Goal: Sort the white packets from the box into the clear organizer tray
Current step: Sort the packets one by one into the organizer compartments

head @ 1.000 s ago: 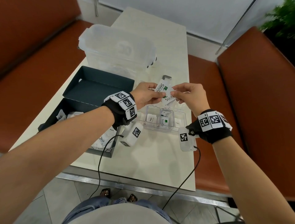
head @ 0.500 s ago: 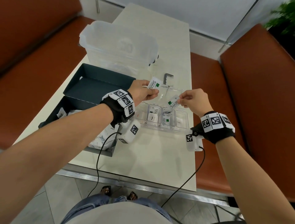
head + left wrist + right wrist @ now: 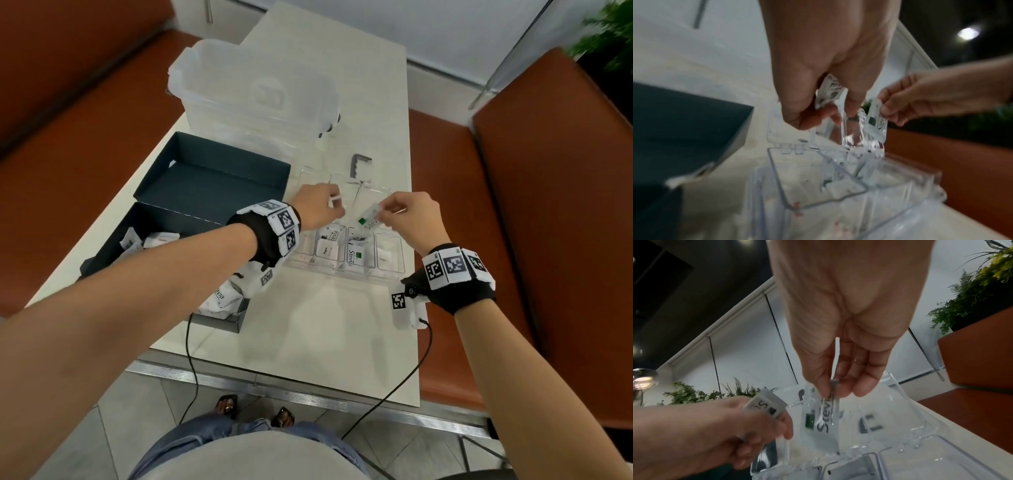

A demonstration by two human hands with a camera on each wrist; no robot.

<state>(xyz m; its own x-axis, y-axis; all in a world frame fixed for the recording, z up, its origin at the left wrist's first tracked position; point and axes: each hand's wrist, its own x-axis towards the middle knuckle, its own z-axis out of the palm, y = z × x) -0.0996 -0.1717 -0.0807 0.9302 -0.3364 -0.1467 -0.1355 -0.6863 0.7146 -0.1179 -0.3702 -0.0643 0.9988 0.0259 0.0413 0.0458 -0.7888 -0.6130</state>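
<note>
A clear organizer tray point(image 3: 342, 274) sits on the table with its lids open and white packets in its middle compartments. My left hand point(image 3: 337, 209) holds a white packet point(image 3: 335, 199) point(image 3: 828, 92) in curled fingers above the tray's left part. To its right, my right hand point(image 3: 383, 214) pinches a second white packet point(image 3: 368, 219) point(image 3: 822, 423) by its top edge. This packet, printed with a green square, hangs over the middle compartments. The dark box point(image 3: 178, 216) at the left holds more white packets point(image 3: 219, 298), partly hidden by my left forearm.
The box's dark lid point(image 3: 212, 185) lies behind the box. A large clear lidded container point(image 3: 253, 99) stands at the back. A small metal bracket point(image 3: 359, 164) lies behind the tray. Orange benches flank the table. Cables hang from both wrists over the near edge.
My hands were together with both packets a second ago. They have drawn apart, one packet in each, and dropped lower over the tray.
</note>
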